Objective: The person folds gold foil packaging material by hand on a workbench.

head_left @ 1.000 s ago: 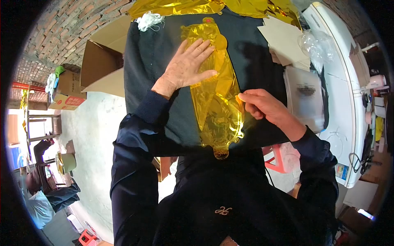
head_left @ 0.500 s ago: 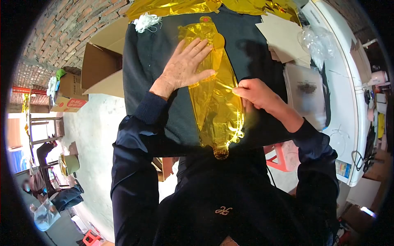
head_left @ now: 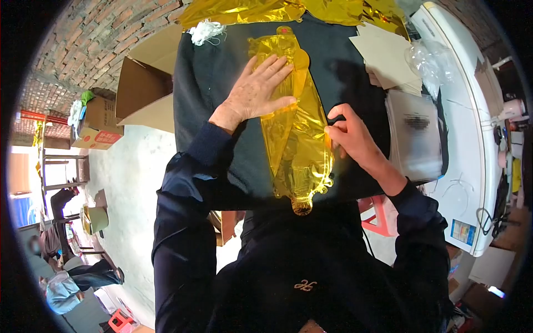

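Observation:
A flat gold foil piece lies lengthwise on the black cloth surface, folded over itself, with a scalloped edge and a rounded tab near my body. My left hand lies on its upper part, fingers spread, palm down. At its right edge, my right hand has thumb and fingertips pinched together; whether foil is between them is hard to make out. A small red mark shows on the tab at the far end.
More gold foil lies along the far edge. White string is bunched at the far left. Pale card sheets, clear plastic bags and a white table are on the right. An open cardboard box stands left. Another person is at lower left.
My right hand has shifted slightly down and right along the foil's edge, with its index finger more raised. My left hand keeps its place on the foil. The whole view has shifted slightly.

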Tool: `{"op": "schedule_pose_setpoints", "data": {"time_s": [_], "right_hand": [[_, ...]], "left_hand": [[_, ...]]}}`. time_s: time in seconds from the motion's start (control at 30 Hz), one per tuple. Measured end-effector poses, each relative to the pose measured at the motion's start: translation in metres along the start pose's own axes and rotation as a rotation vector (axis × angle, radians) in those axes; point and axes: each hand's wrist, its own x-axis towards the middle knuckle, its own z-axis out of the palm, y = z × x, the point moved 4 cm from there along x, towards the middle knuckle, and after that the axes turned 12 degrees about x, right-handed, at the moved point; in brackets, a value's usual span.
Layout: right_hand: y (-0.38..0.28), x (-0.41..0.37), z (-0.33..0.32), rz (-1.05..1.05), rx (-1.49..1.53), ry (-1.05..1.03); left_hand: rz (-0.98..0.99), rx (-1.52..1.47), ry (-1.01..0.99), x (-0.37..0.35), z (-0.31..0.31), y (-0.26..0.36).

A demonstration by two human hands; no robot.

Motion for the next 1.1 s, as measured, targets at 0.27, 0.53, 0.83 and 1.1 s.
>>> {"op": "schedule_pose_setpoints", "data": {"time_s": [0.27,0.53,0.83,1.1], "right_hand": [[0.013,-0.044,0.004,-0.042,0.241,-0.051],[0.025,-0.092,0.005,0.023,0.201,-0.091],[0.001,-0.089,0.015,-0.804,-0.876,-0.110],[-0.012,-0.066,0.023,-1.129,-1.056,-0.141]], "left_hand": [[0.057,-0.022,0.019,-0.015,-0.012,0.032],[0.101,-0.025,0.013,-0.027,-0.020,0.059],[0.107,-0.012,-0.002,-0.027,-0.020,0.060],[0.120,0.015,0.040,-0.026,-0.021,0.059]]}}
